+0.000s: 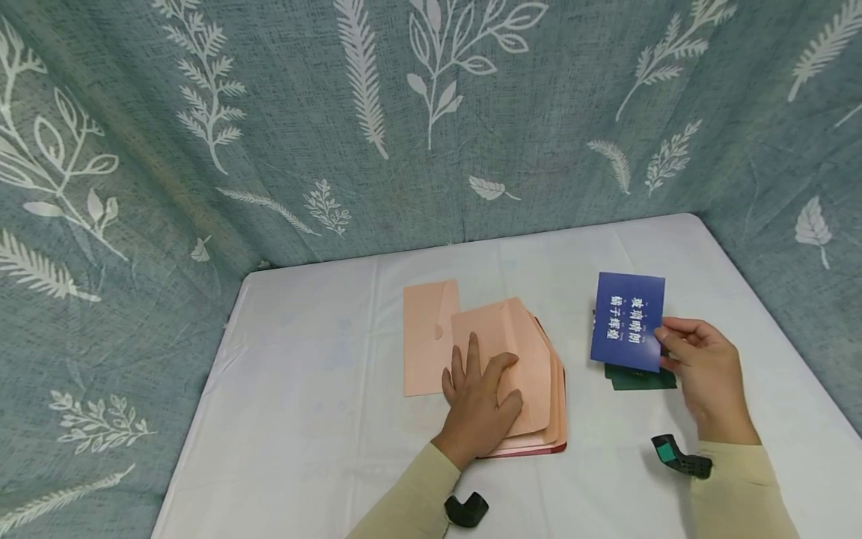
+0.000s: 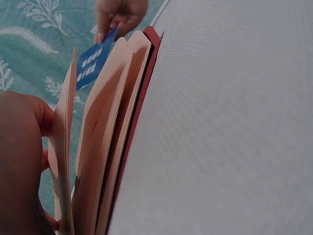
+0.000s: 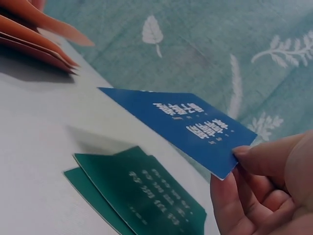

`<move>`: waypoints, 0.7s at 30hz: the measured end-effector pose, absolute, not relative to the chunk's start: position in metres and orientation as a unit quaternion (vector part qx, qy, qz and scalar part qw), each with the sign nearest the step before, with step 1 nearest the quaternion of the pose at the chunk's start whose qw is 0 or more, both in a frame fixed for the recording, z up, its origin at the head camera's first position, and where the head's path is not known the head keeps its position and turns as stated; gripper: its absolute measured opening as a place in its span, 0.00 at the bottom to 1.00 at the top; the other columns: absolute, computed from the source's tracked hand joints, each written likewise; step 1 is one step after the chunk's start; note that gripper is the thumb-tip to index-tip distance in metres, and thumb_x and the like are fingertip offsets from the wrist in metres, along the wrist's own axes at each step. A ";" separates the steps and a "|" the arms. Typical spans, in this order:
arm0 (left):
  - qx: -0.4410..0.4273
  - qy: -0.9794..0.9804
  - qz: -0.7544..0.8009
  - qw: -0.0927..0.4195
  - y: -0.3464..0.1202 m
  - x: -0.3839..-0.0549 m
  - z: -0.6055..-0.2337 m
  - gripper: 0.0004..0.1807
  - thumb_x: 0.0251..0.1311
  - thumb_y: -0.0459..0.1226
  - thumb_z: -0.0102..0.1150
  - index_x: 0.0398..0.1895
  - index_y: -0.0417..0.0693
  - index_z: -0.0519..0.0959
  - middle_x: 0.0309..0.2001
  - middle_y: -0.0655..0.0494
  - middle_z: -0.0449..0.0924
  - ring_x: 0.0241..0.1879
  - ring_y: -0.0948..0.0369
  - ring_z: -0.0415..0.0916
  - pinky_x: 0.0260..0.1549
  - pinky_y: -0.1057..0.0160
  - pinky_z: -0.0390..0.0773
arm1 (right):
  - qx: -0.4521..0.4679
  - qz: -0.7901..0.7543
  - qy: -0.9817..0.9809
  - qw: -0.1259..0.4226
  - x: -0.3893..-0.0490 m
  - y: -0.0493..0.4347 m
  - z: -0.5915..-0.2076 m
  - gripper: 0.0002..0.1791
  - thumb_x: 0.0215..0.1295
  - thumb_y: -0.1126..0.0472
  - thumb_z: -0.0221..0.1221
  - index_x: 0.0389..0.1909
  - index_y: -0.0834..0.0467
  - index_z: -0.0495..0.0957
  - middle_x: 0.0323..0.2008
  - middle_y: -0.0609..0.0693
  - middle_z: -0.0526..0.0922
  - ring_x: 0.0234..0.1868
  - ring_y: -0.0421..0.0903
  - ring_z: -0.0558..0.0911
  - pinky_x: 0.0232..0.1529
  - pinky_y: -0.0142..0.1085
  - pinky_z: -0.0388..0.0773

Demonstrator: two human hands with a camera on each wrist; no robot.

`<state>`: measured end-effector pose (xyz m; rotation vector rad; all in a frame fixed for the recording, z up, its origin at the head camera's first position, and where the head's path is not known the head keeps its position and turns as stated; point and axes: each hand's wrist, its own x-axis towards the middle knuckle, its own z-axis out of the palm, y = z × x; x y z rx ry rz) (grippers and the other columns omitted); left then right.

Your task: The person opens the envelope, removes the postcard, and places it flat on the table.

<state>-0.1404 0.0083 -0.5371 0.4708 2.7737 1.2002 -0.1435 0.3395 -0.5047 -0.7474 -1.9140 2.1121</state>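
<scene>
My left hand (image 1: 478, 404) rests with spread fingers on the top peach envelope (image 1: 532, 397) of a stack. In the left wrist view, the fingertips touch that envelope's outer face, and a gap separates it from the envelopes (image 2: 105, 122) beneath. My right hand (image 1: 707, 367) pinches a blue card (image 1: 622, 318) with white characters by its edge, thumb on top. The blue card is tilted above green cards (image 1: 643, 379), which lie overlapping on the table; the right wrist view shows white writing on the upper green card (image 3: 151, 191).
Another peach envelope (image 1: 420, 340) lies flat just left of the stack. Under the stack shows a dark red edge (image 1: 555, 450). A white cloth covers the table (image 1: 303, 389). Green leaf-patterned curtains (image 1: 283, 112) hang behind and at both sides.
</scene>
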 end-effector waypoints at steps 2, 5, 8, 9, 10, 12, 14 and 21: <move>0.154 0.906 0.391 0.042 0.008 -0.141 -0.537 0.28 0.66 0.46 0.51 0.71 0.63 0.76 0.88 0.42 0.36 0.84 0.35 0.27 0.70 0.22 0.32 | -0.257 0.711 -0.648 0.093 -0.143 0.343 -0.505 0.10 0.76 0.65 0.68 0.54 0.61 0.84 0.43 0.47 0.85 0.42 0.43 0.82 0.36 0.28 0.83; 0.154 0.906 0.392 0.041 0.008 -0.141 -0.537 0.28 0.66 0.46 0.51 0.71 0.63 0.76 0.88 0.42 0.36 0.84 0.35 0.27 0.70 0.22 0.32 | -0.260 0.708 -0.651 0.088 -0.142 0.348 -0.505 0.09 0.76 0.66 0.68 0.53 0.60 0.84 0.42 0.45 0.86 0.40 0.42 0.83 0.34 0.28 0.83; 0.154 0.907 0.391 0.040 0.008 -0.141 -0.537 0.28 0.66 0.46 0.51 0.71 0.63 0.76 0.88 0.41 0.37 0.84 0.35 0.27 0.70 0.22 0.32 | -0.261 0.702 -0.658 0.081 -0.142 0.352 -0.506 0.07 0.76 0.66 0.68 0.51 0.60 0.85 0.40 0.44 0.86 0.38 0.41 0.83 0.33 0.29 0.83; 0.154 0.907 0.390 0.040 0.008 -0.141 -0.537 0.28 0.66 0.46 0.51 0.71 0.63 0.76 0.88 0.41 0.37 0.84 0.35 0.27 0.70 0.22 0.32 | -0.260 0.697 -0.663 0.077 -0.142 0.353 -0.506 0.06 0.76 0.67 0.67 0.50 0.60 0.85 0.39 0.44 0.86 0.37 0.41 0.83 0.32 0.29 0.83; 0.154 0.907 0.390 0.039 0.008 -0.141 -0.537 0.28 0.66 0.46 0.51 0.71 0.63 0.76 0.88 0.41 0.37 0.84 0.35 0.27 0.70 0.22 0.32 | -0.260 0.691 -0.671 0.073 -0.142 0.354 -0.507 0.06 0.77 0.67 0.67 0.50 0.60 0.85 0.38 0.43 0.86 0.36 0.41 0.83 0.32 0.29 0.83; 0.154 0.907 0.389 0.041 0.008 -0.141 -0.537 0.28 0.66 0.46 0.51 0.71 0.63 0.75 0.88 0.41 0.36 0.84 0.36 0.27 0.70 0.23 0.32 | -0.257 0.669 -0.694 0.065 -0.143 0.355 -0.508 0.05 0.78 0.67 0.65 0.50 0.61 0.84 0.36 0.42 0.86 0.34 0.40 0.83 0.32 0.30 0.83; 0.156 0.907 0.390 0.038 0.008 -0.141 -0.538 0.28 0.66 0.46 0.51 0.71 0.62 0.75 0.88 0.41 0.37 0.84 0.35 0.27 0.69 0.22 0.32 | -0.255 0.639 -0.724 0.056 -0.143 0.355 -0.509 0.07 0.79 0.67 0.64 0.52 0.63 0.82 0.36 0.41 0.85 0.34 0.39 0.83 0.32 0.30 0.83; 0.160 0.905 0.394 0.030 0.008 -0.142 -0.538 0.28 0.66 0.44 0.51 0.70 0.61 0.76 0.88 0.39 0.39 0.83 0.33 0.29 0.69 0.21 0.34 | -0.250 0.556 -0.792 0.042 -0.143 0.353 -0.514 0.17 0.82 0.63 0.60 0.63 0.69 0.78 0.39 0.46 0.84 0.35 0.38 0.83 0.35 0.29 0.84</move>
